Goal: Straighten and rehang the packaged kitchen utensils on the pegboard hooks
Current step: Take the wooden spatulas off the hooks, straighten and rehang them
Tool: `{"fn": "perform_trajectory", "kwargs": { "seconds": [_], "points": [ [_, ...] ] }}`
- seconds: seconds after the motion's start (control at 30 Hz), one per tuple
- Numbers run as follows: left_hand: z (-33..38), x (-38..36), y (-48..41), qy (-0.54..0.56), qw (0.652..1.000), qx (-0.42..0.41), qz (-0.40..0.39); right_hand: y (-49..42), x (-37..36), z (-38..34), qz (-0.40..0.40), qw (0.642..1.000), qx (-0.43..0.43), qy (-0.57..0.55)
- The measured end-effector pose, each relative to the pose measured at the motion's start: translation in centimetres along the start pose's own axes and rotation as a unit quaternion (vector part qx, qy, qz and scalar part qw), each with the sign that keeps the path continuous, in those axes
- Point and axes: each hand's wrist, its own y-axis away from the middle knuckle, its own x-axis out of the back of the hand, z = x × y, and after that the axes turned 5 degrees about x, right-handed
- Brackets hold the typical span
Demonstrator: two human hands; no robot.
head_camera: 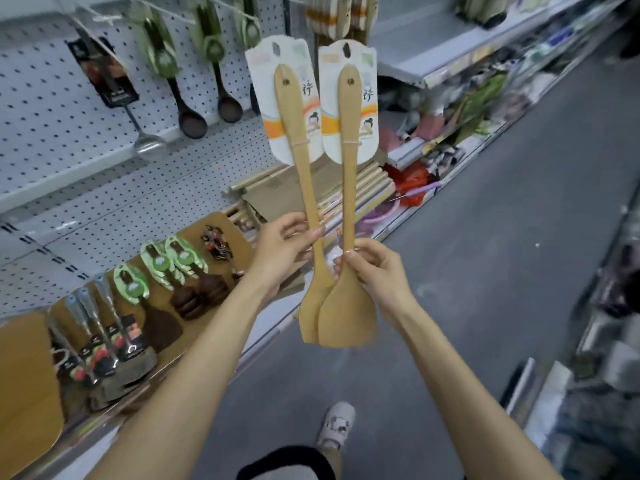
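The left hand pinches the left spatula at its neck, and the right hand pinches the right spatula. With such light holds they may tip and fall.

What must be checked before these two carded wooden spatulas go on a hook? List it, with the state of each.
1. Left hand pinches the left spatula by its handle: ok.
2. Right hand pinches the right spatula by its handle: ok.
3. Backing cards upright, hang holes on top: ok.
4. Spatulas held apart: not ok, their blades overlap at the bottom.
5. Free hook on the pegboard: cannot tell.
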Motion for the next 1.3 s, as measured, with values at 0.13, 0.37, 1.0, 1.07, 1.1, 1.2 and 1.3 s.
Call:
{"fn": "perform_trajectory", "kwargs": {
  "seconds": [0.13, 0.37, 1.0, 1.07, 1.1, 1.2, 1.3],
  "points": [
    [2.3, -6.1, -5.6, 0.016, 1.000, 0.007, -0.005, -6.2, 6.8, -2.7, 0.025, 0.999, 0.024, -0.016],
    [5.5, -16.4, -14.0, 0.009, 1.000, -0.019, 0.003, -14.8, 18.1, -5.6, 0.045, 0.998, 0.048, -0.018],
    [8.9, -35.5, -30.1, 0.064, 0.974, 0.014, 0.216, -38.9, 39.4, -9.6, -0.020, 0.997, -0.067, -0.038],
    [8.9, -35.7, -32.8, 0.063, 0.975, 0.021, 0.214, -41.4, 39.8, -9.0, -0.009, 0.995, -0.085, -0.044],
    [9.1, -35.7, -34.2, 0.067, 0.975, 0.023, 0.211, -42.9, 39.8, -8.7, -0.008, 0.995, -0.089, -0.044],
    [9.6, -35.3, -38.9, 0.070, 0.973, 0.020, 0.218, -47.8, 39.0, -8.3, -0.009, 0.995, -0.091, -0.027],
    [10.3, -34.1, -43.4, 0.090, 0.969, 0.019, 0.231, -53.2, 37.3, -8.5, -0.009, 0.996, -0.082, -0.018]
  ]
}}
